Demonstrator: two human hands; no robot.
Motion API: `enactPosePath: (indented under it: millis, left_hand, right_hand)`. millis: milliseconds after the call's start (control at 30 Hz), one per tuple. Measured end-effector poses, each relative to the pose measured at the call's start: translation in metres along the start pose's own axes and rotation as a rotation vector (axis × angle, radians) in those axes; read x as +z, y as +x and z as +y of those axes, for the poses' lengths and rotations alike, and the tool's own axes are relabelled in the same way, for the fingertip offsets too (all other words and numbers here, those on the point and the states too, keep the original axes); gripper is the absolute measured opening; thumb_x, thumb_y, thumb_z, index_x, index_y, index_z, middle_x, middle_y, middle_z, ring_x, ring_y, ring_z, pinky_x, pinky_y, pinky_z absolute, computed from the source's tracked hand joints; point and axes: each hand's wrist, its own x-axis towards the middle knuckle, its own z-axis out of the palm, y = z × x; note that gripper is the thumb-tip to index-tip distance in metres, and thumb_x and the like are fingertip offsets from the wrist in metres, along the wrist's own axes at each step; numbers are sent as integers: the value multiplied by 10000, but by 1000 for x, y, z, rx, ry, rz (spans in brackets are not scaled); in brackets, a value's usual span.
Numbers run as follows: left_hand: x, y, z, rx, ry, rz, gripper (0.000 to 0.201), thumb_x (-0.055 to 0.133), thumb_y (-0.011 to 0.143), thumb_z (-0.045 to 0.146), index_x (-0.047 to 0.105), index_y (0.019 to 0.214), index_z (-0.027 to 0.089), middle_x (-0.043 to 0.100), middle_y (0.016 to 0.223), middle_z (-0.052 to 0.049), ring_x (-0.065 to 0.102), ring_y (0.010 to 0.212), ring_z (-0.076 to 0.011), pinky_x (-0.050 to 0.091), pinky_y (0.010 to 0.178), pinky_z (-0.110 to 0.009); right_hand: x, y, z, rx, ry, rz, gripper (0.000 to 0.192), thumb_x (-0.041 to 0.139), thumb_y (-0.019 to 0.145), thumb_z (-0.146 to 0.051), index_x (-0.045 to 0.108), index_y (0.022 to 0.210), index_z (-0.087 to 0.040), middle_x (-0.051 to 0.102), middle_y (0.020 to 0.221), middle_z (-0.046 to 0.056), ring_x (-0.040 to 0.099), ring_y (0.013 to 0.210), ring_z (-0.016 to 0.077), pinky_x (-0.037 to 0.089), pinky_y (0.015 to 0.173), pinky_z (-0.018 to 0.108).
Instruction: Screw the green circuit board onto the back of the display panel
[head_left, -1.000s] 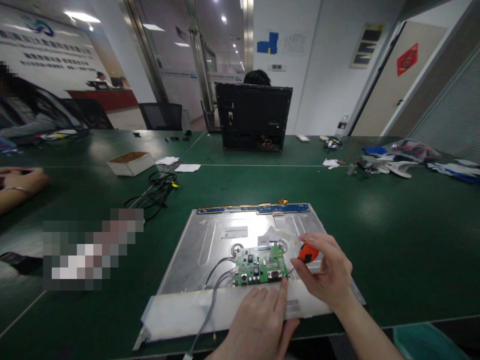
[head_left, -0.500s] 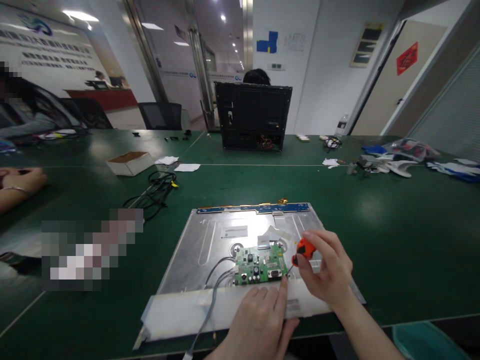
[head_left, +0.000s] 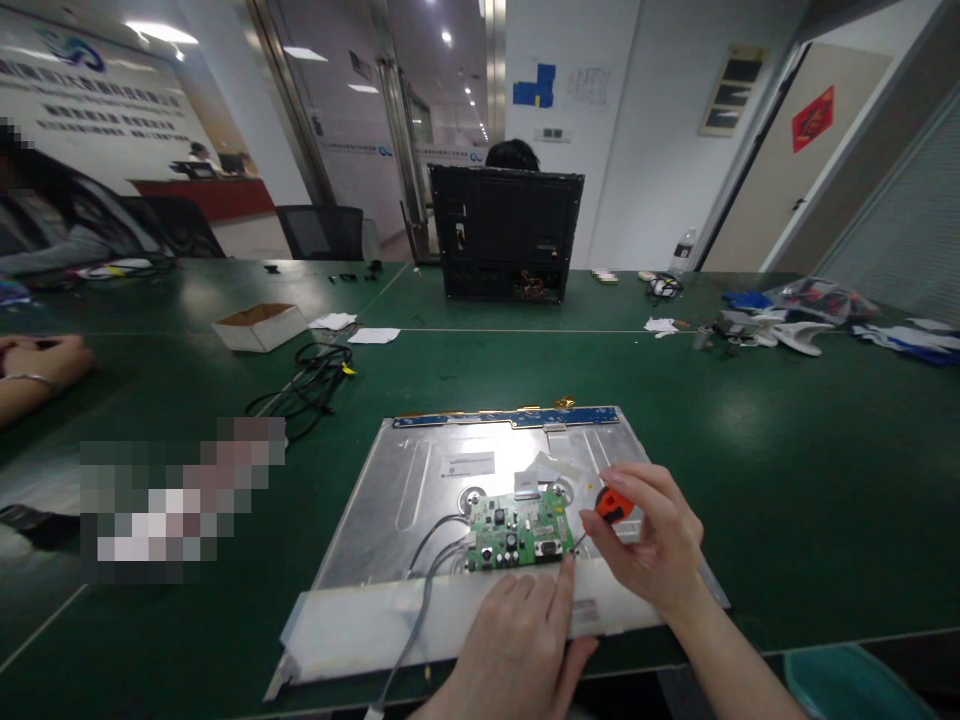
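Observation:
A green circuit board (head_left: 517,528) lies on the back of a silver display panel (head_left: 426,480). My right hand (head_left: 660,545) pinches the orange-and-black handle of a screwdriver (head_left: 613,505) between thumb and fingers. Its thin shaft slants down to the board's lower right corner. My left hand (head_left: 521,635) rests on the white strip (head_left: 375,625) along the panel's near side, index finger stretched to that same corner, close to the screwdriver tip. The left hand grips nothing visible. Grey cables (head_left: 427,600) run from the board's left side towards me.
A black monitor housing (head_left: 506,235) stands upright at the far side, a person's head behind it. Black cables (head_left: 304,385) and an open box (head_left: 260,328) lie to the left. Another person's hand (head_left: 45,360) rests at far left. Bags and loose parts (head_left: 750,325) sit back right.
The screwdriver handle has turned and tipped slightly to the right, and my right thumb and fingers have shifted on it. My left hand and the board stay in place.

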Motion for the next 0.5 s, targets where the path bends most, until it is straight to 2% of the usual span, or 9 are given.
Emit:
enactPosePath:
  millis: [167,333,400,500]
  left_hand:
    - [0,0,0,1,2,0,454,474,966,320,450,1320,37,702,996,-169,672,818,-277,556,741,-412]
    - [0,-1,1,-6,1,-9,467,470,976,340,446,1334,40,700,974,-161,668,813,-275,554,740,-410]
    - [0,0,1,-6,-4,-14,464,451,987,341,441,1344,45,699,972,-156,666,812,-272,552,741,-408]
    - [0,0,1,-12,-16,0,447,426,998,335,448,1340,47,697,985,-158,664,818,-273,548,743,-409]
  right_hand:
    - [0,1,-1,-1,-38,-5,435,629,867,-139,567,1291,-215,641,926,67,647,728,167,570,547,271]
    - [-1,-3,-1,24,-10,-32,556,541,877,-121,446,1421,-178,708,934,84,658,678,165,550,506,262]
    - [-1,-4,-1,45,24,-36,525,530,872,-122,462,1390,-174,715,941,87,669,678,167,554,508,262]
    - [-1,-4,1,34,45,-35,442,560,868,-155,504,1305,-180,708,949,96,698,784,205,593,593,310]
